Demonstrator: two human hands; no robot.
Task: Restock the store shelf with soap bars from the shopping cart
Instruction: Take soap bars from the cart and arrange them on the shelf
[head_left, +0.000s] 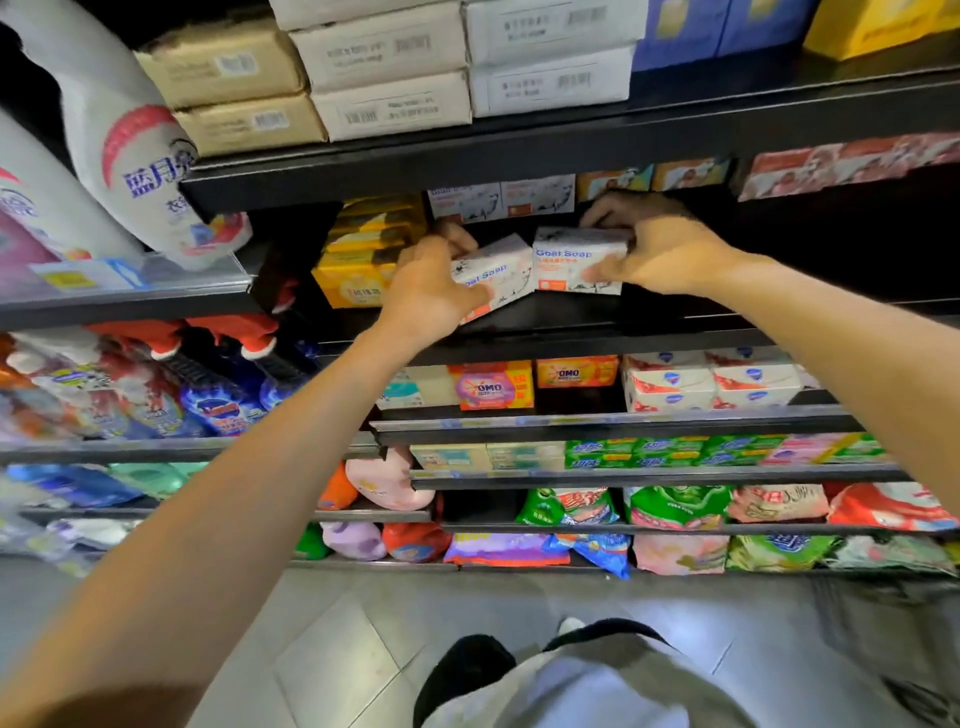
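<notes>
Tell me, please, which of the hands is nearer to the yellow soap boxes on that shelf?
Left. The left hand grips a tilted Goat Soap box just right of the yellow soap boxes; the right hand holds another box farther right.

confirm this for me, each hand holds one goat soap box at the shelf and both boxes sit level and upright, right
Not quite. The head view shows only the goat soap box in the right hand level and upright. The box in the left hand is tilted, its right end raised. Each hand does hold one box at the shelf.

White plastic detergent bottles (130, 156) stand at ten o'clock; orange OMO boxes (491, 387) sit near centre; green printed powder bags (675, 506) lie at four o'clock.
</notes>
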